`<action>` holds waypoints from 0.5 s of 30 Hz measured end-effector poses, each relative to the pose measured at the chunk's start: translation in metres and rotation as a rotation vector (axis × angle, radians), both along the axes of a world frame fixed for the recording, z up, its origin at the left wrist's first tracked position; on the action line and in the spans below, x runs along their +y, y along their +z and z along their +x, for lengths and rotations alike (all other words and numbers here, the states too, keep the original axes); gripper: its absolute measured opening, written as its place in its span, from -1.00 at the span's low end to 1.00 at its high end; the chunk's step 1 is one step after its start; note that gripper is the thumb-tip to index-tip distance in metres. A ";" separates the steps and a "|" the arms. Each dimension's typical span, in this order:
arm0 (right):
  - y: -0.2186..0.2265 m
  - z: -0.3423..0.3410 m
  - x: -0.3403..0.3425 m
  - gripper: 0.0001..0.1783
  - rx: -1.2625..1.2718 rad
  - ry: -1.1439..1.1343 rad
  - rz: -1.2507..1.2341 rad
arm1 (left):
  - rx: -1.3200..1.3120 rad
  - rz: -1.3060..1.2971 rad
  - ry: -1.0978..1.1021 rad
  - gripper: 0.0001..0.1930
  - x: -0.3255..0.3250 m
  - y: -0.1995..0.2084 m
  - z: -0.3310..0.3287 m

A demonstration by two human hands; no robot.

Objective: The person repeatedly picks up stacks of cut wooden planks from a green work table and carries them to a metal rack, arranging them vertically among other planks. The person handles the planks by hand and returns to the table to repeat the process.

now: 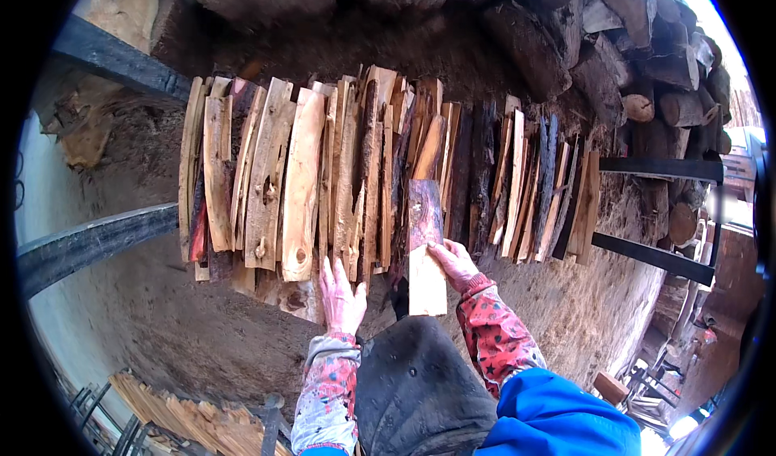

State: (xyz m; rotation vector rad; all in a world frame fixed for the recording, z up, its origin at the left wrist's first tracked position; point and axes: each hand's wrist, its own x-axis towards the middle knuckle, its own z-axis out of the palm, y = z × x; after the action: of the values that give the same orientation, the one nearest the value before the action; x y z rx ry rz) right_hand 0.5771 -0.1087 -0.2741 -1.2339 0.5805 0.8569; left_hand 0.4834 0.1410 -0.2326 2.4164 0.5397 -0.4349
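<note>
A long row of split wood slats (303,181) lies side by side across dark metal bars, with their ends pointing toward me. My right hand (454,263) grips the side of a flat wood slat (427,282), pale at its near end and bark-brown at its far end. This slat juts out nearer to me than its neighbours, its far end over the row. Fingers stretched and slightly apart, my left hand (343,301) rests against the near ends of the slats. Part of the right fingers is hidden by the slat.
Dark metal bars (97,242) stick out left of the row, and a metal frame (659,258) juts out at right. Big logs (663,68) are piled at the far right. More split wood (194,415) lies at lower left. Sawdust-brown ground (242,335) shows below.
</note>
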 end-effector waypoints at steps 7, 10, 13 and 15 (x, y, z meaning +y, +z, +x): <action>0.087 -0.004 0.018 -0.58 -0.161 0.156 0.106 | 0.106 -0.826 0.426 -0.33 -0.026 0.056 -0.025; 0.110 -0.013 0.024 -0.63 -0.144 0.170 0.249 | -0.059 -0.849 0.320 -0.39 -0.044 0.079 -0.032; 0.119 -0.024 0.022 -0.68 -0.084 0.306 0.332 | -0.123 -0.952 0.494 -0.55 -0.059 0.071 -0.050; 0.125 -0.028 0.028 -0.70 -0.075 0.386 0.419 | -0.189 -0.819 0.457 -0.62 -0.062 0.068 -0.057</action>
State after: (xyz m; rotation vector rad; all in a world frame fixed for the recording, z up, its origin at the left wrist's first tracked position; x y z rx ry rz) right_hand 0.5491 -0.0810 -0.1488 -0.9976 0.0868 1.1802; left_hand 0.4266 0.0792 -0.1647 1.4767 0.6476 -0.1686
